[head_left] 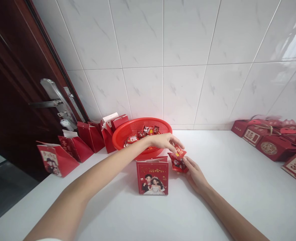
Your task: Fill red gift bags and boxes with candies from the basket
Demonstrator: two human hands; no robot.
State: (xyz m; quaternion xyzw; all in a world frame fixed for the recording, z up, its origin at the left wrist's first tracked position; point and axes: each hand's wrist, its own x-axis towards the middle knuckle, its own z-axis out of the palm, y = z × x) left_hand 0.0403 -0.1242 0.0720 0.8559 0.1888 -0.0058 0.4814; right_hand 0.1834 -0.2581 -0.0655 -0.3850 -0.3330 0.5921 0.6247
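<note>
Pinching a small red packet (180, 151) between thumb and fingers, my left hand (167, 140) bends down over my right, its fingers drawn close together. Just below, my right hand (195, 172) is curled around some dark red wrapped packets (177, 163), which lie against its fingers, with the thumb on their near side. The small red packet overlaps them in my view; whether they touch I cannot tell.

Just to the left of those packets, a red carton (153, 177) printed with a bride and groom stands upright on the white bench (261, 197), near my right hand but apart from it. Behind the carton is a red basket (118, 134), with my left forearm passing across its front; more wrapped sweets (140, 134) lie inside it.

Farther out to the left, several peaked red cartons (67, 162) stand along the bench, before a dark door (9, 50) with a metal handle. Well off to the right sit dark red gift boxes (268, 147), and pale tiles (143, 40) rise behind everything.
</note>
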